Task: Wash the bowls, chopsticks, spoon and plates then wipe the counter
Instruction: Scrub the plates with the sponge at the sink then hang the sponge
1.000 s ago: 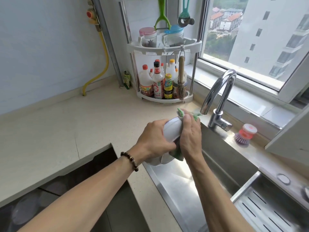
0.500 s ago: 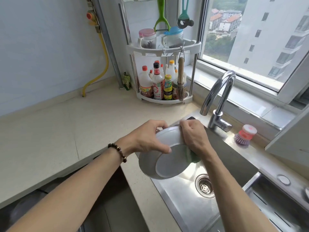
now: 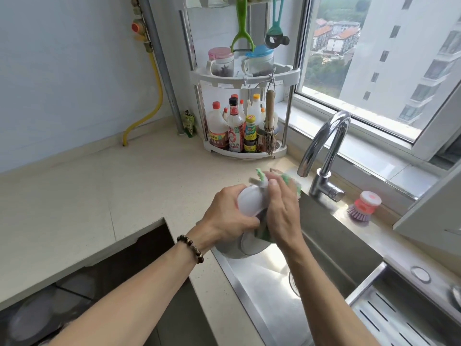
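White ceramic bowl (image 3: 250,201) sat over steel sink (image 3: 262,290), tilted; left hand (image 3: 228,217) gripped rim at 9 o'clock. Right hand (image 3: 283,211) pressed green scouring sponge (image 3: 290,183) against it at 3 o'clock. Scrubbing step; rinse likely next.

Home kitchen: sink (image 3: 262,290), faucet (image 3: 324,146), condiment rack (image 3: 245,78).

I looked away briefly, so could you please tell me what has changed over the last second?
The left hand has turned the white ceramic bowl back edge-on, after showing its inside. The right hand moved the green sponge up over its rim. The grips, chrome tap and pink dish brush are unchanged.
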`<state>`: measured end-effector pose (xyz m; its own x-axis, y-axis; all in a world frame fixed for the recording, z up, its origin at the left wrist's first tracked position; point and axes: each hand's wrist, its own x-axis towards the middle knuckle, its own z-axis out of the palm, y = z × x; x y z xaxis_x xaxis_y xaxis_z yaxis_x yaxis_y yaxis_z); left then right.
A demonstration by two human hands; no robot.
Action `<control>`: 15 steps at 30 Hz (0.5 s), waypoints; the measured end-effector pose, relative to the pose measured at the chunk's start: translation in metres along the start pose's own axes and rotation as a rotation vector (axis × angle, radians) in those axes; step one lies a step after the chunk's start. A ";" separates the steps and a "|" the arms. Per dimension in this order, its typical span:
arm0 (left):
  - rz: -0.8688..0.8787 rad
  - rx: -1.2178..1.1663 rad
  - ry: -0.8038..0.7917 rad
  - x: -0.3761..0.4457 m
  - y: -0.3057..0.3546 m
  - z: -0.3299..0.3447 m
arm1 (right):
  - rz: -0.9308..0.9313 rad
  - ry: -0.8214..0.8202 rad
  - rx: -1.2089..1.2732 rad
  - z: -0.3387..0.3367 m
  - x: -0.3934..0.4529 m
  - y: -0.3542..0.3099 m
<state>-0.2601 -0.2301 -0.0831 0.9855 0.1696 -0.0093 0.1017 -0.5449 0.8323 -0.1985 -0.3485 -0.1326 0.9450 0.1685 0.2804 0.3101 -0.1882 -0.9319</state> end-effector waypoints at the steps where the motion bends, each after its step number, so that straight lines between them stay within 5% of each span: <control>1: -0.007 -0.002 0.022 0.002 -0.001 0.000 | -0.065 -0.035 -0.020 0.005 -0.009 -0.007; 6: 0.034 0.037 0.045 -0.003 -0.003 -0.005 | 0.154 -0.096 0.152 -0.004 0.005 -0.009; 10: 0.032 0.054 0.107 -0.003 -0.003 -0.010 | 0.033 -0.142 0.053 0.016 -0.009 -0.015; 15: 0.104 0.131 0.085 -0.011 0.002 -0.013 | 0.242 -0.037 0.297 0.007 0.006 -0.007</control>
<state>-0.2724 -0.2225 -0.0743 0.9770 0.1730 0.1246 0.0224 -0.6647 0.7468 -0.1956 -0.3398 -0.1260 0.9811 0.1895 0.0404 0.0294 0.0607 -0.9977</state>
